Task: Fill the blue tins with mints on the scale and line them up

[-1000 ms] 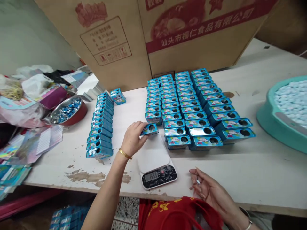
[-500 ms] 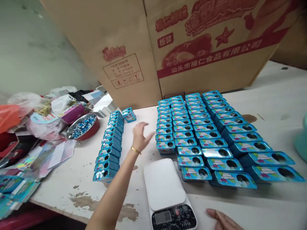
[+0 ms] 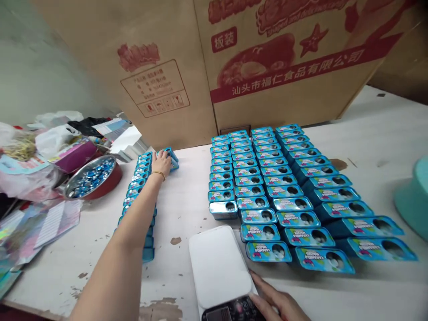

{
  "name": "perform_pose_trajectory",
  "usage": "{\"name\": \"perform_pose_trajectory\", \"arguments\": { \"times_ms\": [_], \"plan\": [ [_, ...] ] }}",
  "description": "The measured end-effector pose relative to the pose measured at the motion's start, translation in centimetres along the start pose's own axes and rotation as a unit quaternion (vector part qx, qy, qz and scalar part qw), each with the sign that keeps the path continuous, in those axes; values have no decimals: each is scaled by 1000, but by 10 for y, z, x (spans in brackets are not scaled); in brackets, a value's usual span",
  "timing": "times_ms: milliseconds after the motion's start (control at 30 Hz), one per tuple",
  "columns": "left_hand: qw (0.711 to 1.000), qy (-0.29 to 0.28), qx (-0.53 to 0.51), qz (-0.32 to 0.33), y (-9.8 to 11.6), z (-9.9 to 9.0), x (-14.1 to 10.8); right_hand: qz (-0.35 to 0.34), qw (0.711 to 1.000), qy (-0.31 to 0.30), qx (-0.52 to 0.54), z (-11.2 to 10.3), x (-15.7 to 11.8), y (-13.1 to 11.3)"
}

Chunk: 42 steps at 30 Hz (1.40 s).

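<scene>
My left hand (image 3: pixel 161 163), with a bracelet at its wrist, reaches to the far end of the left row of blue tins (image 3: pixel 144 166). Its fingers are bent around a small blue tin (image 3: pixel 172 159) standing beside that row; the fingertips are partly hidden. Below, my right hand (image 3: pixel 277 299) is at the right edge of a white kitchen scale (image 3: pixel 220 267), fingers apart and nothing held. One of its fingers lies by the black control panel (image 3: pixel 241 307). Several columns of blue tins with round openings (image 3: pixel 264 232) stand right of the scale, white pieces showing in some.
A large cardboard box (image 3: pixel 160 40) stands behind the tins. At left are a red-sided bowl of blue wrapped sweets (image 3: pixel 112 178), plastic bags (image 3: pixel 50 138) and printed sheets (image 3: pixel 60 223). A turquoise container (image 3: pixel 413 200) stands at the right edge.
My left hand has moved left and away from me, from the middle of the table to the tin. My right hand has come left to the scale. The view has shifted slightly.
</scene>
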<state>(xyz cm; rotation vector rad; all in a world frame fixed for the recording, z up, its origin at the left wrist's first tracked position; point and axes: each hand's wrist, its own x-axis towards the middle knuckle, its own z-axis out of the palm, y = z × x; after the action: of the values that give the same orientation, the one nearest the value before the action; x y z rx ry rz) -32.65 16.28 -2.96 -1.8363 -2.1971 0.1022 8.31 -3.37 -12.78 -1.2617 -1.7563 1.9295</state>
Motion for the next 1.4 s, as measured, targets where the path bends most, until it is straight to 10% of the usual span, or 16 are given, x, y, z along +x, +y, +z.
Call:
{"name": "perform_pose_trajectory", "arguments": {
  "times_ms": [300, 433, 633, 800, 1067, 1200, 1400],
  "plan": [
    [975, -170, 34, 139, 69, -115, -168, -57, 964, -48, -253, 25, 11, -29],
    [961, -226, 16, 159, 106, -131, -224, -77, 953, -60, -286, 42, 19, -36],
    [970, -196, -37, 142, 111, -118, -244, -64, 998, -9, -4, 43, 5, -15],
    [969, 35, -240, 45, 92, -117, -277, -8, 987, -15, 160, 33, -22, 10],
    [752, 149, -564, -307, 90, -27, -369, -9, 983, 45, 178, 29, -41, 22],
    [716, 139, -588, -349, 107, 17, -392, -9, 987, 48, 152, 32, -41, 27],
    [698, 123, -609, -355, 107, 27, -399, -5, 990, 80, 112, 40, -39, 33]
  ]
}}
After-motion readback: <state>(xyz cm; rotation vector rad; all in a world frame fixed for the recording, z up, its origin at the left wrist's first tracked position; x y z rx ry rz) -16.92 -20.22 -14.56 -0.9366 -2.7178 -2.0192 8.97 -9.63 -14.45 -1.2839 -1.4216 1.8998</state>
